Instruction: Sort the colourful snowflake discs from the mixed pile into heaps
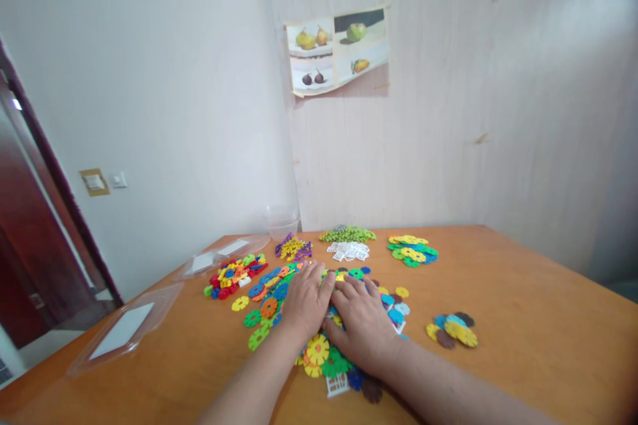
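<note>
A wide pile of notched plastic discs (318,350) in yellow, green, blue and orange lies in the middle of the table. My left hand (306,302) rests palm down on the pile, its fingers stretched forward. Beside it my right hand (363,318) lies flat on the same discs, thumb reaching toward the left hand. Neither hand grips anything that I can see. The discs under both palms are hidden. A white plastic window-frame piece (337,385) pokes out at the near edge of the pile.
Around the pile on the wooden table (523,318) sit red and yellow blocks (234,277), purple and yellow pieces (294,247), green pieces (347,233), white frames (349,251), large discs (413,250) and small discs (452,330). A clear bowl (282,222) and plastic bags (124,328) are at left.
</note>
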Motion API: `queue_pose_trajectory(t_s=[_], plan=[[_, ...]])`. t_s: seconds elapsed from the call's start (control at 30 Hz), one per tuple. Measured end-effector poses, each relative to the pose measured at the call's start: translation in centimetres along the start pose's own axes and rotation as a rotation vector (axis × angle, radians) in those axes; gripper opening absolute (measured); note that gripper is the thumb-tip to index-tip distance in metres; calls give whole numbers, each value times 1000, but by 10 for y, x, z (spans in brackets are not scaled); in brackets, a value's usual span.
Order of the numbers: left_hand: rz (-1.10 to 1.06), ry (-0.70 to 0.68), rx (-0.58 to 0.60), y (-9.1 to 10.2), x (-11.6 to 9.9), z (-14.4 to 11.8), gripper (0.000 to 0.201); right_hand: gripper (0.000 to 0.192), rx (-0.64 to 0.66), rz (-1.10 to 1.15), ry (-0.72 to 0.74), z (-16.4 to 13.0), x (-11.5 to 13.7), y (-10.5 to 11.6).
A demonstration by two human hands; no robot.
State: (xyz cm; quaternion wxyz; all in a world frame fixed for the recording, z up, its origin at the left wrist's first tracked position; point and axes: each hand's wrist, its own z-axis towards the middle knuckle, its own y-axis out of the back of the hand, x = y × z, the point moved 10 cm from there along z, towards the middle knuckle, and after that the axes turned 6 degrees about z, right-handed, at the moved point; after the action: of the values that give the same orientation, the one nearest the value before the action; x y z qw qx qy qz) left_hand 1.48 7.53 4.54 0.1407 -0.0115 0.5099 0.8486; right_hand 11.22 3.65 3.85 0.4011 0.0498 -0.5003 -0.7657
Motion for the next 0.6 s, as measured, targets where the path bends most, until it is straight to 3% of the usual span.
queue_pose_trajectory(t_s=[0.2, 0.33, 0.6], plan=[[-84, 42, 52, -7, -10, 21, 65, 36, -26, -23, -54, 4, -20, 8], [-100, 135, 112, -15, -5, 29, 73, 34, -24, -27, -81, 6, -31, 14], [-178, 158, 76, -9, 1, 30, 74, 25, -22, -22, -170, 8, -58, 29]])
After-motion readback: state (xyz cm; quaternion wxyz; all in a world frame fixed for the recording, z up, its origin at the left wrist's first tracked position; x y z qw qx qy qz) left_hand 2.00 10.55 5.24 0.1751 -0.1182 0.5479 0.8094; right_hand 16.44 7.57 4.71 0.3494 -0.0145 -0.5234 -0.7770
